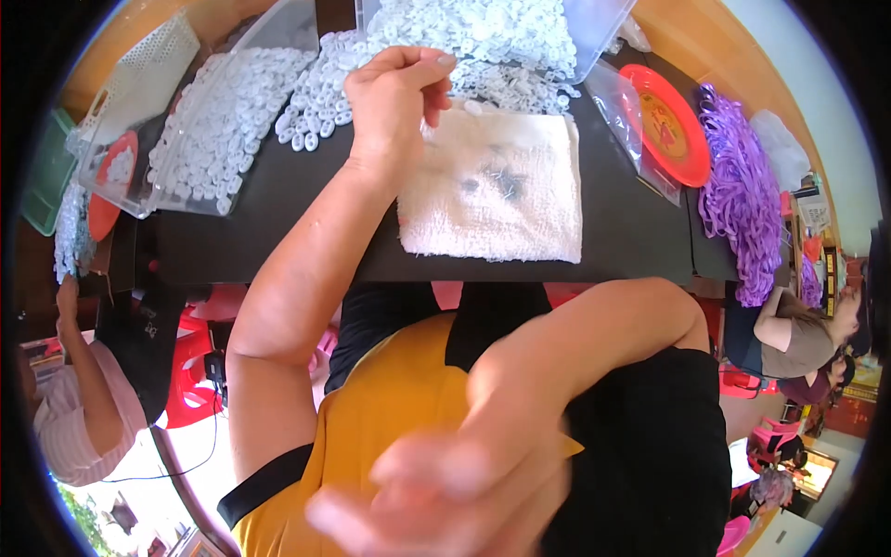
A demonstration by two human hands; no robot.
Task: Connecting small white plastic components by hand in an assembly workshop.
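Observation:
My left hand (394,93) is above the far left corner of a white towel (548,223), next to a heap of small white oval plastic pieces (325,88). Its thumb and fingers are pressed together; what they hold, if anything, is too small to make out. Close to the camera, my right hand (455,483) is raised in front of my yellow and black shirt, away from the table. Motion smears its fingers, so their state is unclear. Dark specks or small bits (506,181) lie on the towel, and one white piece (473,108) rests at its far edge.
Clear plastic bins of white pieces stand at the back (594,32) and left (209,121). To the right lie a clear plastic bag (617,116), a red plate (668,121) and a bundle of purple straps (742,186). Other people sit at left (93,408) and right (798,348).

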